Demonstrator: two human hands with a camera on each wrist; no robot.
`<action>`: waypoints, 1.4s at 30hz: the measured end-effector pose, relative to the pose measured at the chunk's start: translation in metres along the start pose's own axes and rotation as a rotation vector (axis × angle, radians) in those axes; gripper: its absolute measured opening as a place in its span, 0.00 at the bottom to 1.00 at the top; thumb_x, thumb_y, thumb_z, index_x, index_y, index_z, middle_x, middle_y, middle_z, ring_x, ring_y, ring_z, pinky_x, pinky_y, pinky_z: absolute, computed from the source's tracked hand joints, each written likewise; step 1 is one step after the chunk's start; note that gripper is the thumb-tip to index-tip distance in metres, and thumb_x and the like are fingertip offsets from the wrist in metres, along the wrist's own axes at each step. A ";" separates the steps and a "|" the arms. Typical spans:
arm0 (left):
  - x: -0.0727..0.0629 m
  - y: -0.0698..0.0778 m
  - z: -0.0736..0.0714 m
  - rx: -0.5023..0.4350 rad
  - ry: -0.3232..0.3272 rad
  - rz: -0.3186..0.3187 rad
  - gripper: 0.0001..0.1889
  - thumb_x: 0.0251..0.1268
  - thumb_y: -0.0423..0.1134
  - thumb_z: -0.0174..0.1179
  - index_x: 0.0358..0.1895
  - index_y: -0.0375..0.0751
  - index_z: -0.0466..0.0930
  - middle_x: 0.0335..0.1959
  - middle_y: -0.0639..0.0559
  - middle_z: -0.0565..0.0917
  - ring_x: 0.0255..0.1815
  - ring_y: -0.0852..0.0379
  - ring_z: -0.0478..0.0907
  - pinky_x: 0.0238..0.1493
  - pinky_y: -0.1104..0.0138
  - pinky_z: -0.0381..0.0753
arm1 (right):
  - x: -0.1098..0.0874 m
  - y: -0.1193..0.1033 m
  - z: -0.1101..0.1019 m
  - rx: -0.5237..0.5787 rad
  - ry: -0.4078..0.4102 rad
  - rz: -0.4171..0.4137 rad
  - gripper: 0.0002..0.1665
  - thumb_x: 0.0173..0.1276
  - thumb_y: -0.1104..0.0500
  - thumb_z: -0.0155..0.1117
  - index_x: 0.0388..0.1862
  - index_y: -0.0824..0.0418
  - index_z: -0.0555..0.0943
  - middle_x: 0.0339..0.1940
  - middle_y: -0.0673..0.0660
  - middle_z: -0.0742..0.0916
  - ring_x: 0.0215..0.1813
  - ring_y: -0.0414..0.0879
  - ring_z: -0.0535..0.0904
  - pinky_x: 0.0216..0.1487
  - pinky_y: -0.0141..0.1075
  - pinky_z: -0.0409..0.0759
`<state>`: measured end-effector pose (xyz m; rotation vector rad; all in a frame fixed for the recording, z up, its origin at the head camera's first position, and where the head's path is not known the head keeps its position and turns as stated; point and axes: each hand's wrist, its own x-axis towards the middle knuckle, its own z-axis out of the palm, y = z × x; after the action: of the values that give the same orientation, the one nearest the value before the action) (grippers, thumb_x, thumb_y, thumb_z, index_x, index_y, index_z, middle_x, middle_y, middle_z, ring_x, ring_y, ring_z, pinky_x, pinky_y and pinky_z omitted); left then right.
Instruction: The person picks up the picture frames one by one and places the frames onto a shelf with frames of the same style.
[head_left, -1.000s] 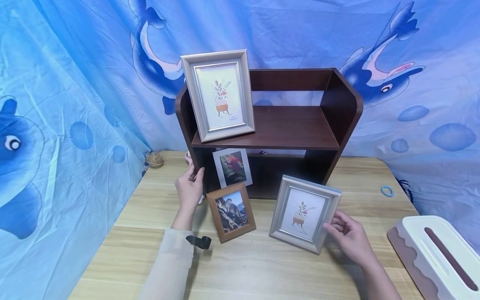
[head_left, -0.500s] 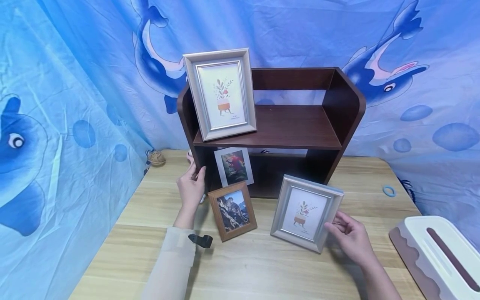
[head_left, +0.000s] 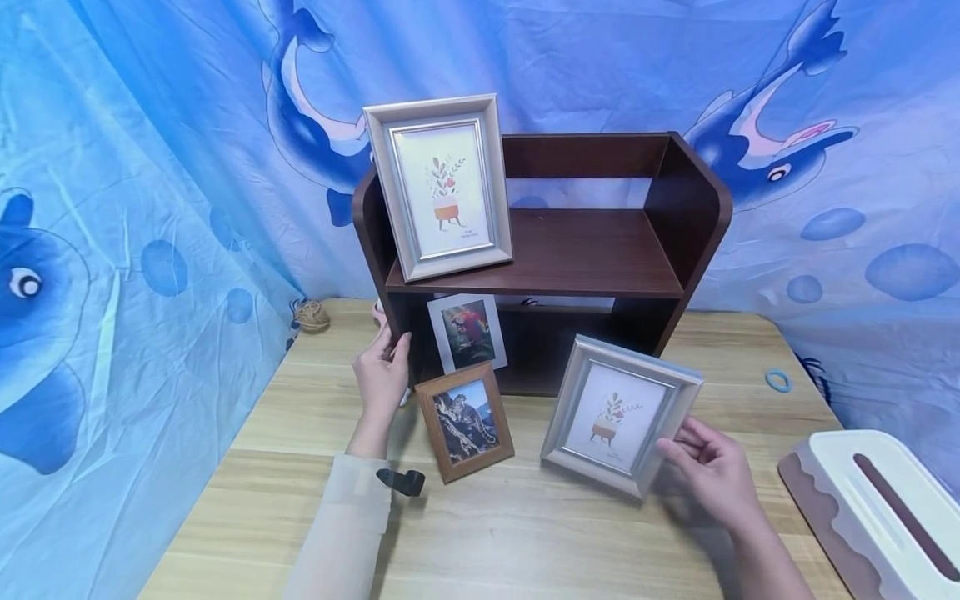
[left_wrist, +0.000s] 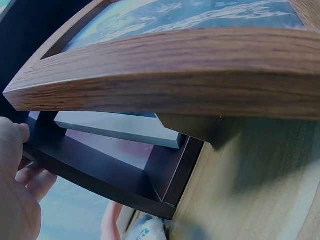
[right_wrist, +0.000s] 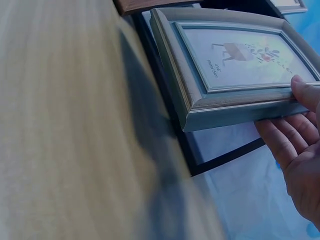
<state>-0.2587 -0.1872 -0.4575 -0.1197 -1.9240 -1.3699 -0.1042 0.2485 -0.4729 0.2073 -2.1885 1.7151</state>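
Observation:
My right hand (head_left: 716,475) pinches the right edge of a silver picture frame (head_left: 558,425), thumb on the front and fingers behind. The frame is tilted and shows a potted-plant print; in the right wrist view a gap separates it from the table. My left hand (head_left: 381,379) grips the front edge of the left side panel of a dark brown two-tier shelf (head_left: 592,250), its thumb on one face and fingers on the other. A brown wooden frame (head_left: 498,429) with a big-cat picture stands before the shelf. Behind it, a white frame (head_left: 438,342) with a parrot picture stands in the lower tier.
Another silver frame (head_left: 386,167) leans on the shelf's upper tier at the left. A tissue box (head_left: 840,475) stands at the table's right edge, with a blue ring (head_left: 777,381) farther back. A twine ball (head_left: 310,315) lies at the back left.
My right hand has shifted right, and the silver frame in it has risen and tilted a little. My left hand keeps its place on the shelf panel.

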 end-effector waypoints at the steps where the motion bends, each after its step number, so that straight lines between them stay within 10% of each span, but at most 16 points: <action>1: 0.000 0.000 0.000 0.002 0.002 0.001 0.16 0.67 0.28 0.65 0.57 0.33 0.84 0.59 0.35 0.81 0.47 0.38 0.86 0.43 0.78 0.83 | 0.000 -0.003 0.000 0.002 0.005 0.002 0.24 0.63 0.79 0.66 0.59 0.83 0.74 0.42 0.39 0.90 0.40 0.35 0.88 0.42 0.28 0.87; 12: 0.000 -0.001 0.000 0.008 0.006 0.012 0.16 0.67 0.29 0.66 0.57 0.33 0.84 0.61 0.38 0.80 0.48 0.40 0.85 0.44 0.78 0.83 | 0.006 -0.033 -0.004 0.159 -0.008 -0.024 0.25 0.64 0.81 0.63 0.56 0.63 0.84 0.41 0.45 0.91 0.39 0.37 0.89 0.39 0.27 0.87; 20: 0.000 0.000 0.000 0.005 0.017 0.017 0.15 0.66 0.29 0.66 0.55 0.32 0.85 0.57 0.34 0.82 0.45 0.36 0.86 0.42 0.79 0.84 | 0.015 -0.049 -0.013 0.185 -0.013 -0.084 0.22 0.63 0.84 0.61 0.57 0.81 0.78 0.41 0.49 0.92 0.39 0.38 0.89 0.38 0.28 0.88; 42: 0.000 -0.001 0.000 0.027 0.010 0.014 0.16 0.67 0.29 0.66 0.57 0.36 0.85 0.54 0.34 0.84 0.45 0.40 0.87 0.40 0.81 0.83 | 0.029 -0.096 -0.034 0.290 -0.072 -0.218 0.27 0.60 0.88 0.56 0.57 0.76 0.81 0.41 0.52 0.92 0.38 0.39 0.89 0.37 0.28 0.88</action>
<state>-0.2591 -0.1881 -0.4582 -0.1136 -1.9290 -1.3326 -0.0938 0.2595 -0.3677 0.5659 -1.8742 1.9146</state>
